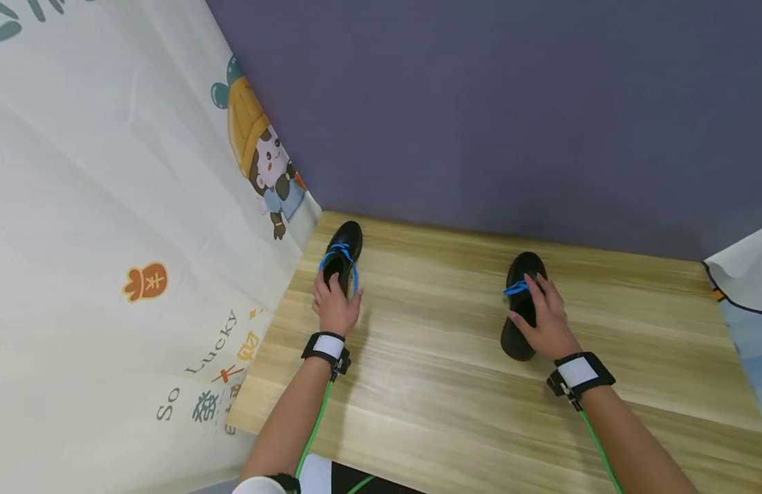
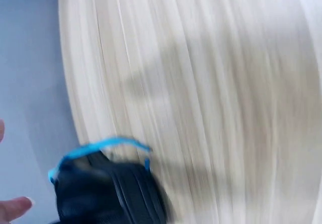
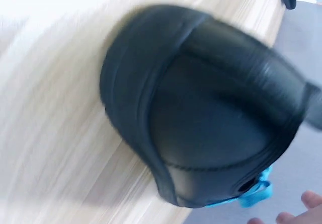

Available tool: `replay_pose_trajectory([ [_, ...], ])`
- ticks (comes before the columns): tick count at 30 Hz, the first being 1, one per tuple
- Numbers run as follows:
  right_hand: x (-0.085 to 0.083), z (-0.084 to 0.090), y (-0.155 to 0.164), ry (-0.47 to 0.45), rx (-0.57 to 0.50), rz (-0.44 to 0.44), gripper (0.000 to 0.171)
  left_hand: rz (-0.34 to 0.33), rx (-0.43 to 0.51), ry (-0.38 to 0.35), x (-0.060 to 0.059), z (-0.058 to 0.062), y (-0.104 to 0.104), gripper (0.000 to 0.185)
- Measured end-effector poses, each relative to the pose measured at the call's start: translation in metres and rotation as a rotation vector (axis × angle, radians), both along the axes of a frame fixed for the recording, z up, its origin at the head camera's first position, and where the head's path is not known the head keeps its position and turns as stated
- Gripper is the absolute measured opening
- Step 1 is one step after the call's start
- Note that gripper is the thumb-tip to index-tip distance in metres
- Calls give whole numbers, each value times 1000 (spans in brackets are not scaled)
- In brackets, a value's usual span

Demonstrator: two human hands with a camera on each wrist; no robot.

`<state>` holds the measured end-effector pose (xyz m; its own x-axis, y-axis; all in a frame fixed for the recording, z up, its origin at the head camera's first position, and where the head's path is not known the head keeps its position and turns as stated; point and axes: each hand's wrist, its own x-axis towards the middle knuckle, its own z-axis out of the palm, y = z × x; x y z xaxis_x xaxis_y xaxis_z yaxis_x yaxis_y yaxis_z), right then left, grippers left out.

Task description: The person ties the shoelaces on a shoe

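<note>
Two black shoes with blue laces stand apart on a wooden tabletop, toes toward the back. At the left shoe (image 1: 353, 235), my left hand (image 1: 338, 305) is over the heel end with fingers spread. The left wrist view shows that shoe's dark back (image 2: 90, 196) and a raised loop of blue lace (image 2: 108, 142), with the thumb beside it. My right hand (image 1: 546, 322) hovers at the right side of the other shoe (image 1: 515, 343), fingers extended over its opening and laces (image 1: 515, 288). Its stitched heel (image 3: 211, 113) fills the right wrist view; fingertips (image 3: 312, 200) appear apart from it.
The wooden tabletop (image 1: 430, 384) meets a dark grey-blue panel (image 1: 480, 123) at the back. A white printed curtain (image 1: 109, 192) hangs along the left edge. White cloth with a black cord (image 1: 748, 309) lies at the right. Green cables (image 1: 316, 425) trail from both wrist straps.
</note>
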<state>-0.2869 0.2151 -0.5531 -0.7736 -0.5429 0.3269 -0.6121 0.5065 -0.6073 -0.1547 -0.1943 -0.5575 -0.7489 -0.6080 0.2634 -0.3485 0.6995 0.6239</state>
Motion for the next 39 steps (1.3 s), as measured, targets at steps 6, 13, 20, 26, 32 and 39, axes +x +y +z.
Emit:
replay_pose_trajectory([
  [6,13,-8,-8,46,98,-56,90,51,21,-87,-2,-4,-24,61],
  [13,20,-30,-20,64,218,-72,88,50,-1,-125,7,-16,-43,41],
  [20,22,-34,-19,-65,178,-102,74,-5,-60,-92,9,-18,-44,19],
  [26,11,-39,-9,-5,132,-127,72,-64,-100,2,8,-24,-35,13],
  [32,2,-42,6,-1,116,-178,68,-133,-117,50,5,-30,-20,11],
  [39,-1,-37,16,-56,113,-206,66,-163,-106,58,7,-28,1,9],
])
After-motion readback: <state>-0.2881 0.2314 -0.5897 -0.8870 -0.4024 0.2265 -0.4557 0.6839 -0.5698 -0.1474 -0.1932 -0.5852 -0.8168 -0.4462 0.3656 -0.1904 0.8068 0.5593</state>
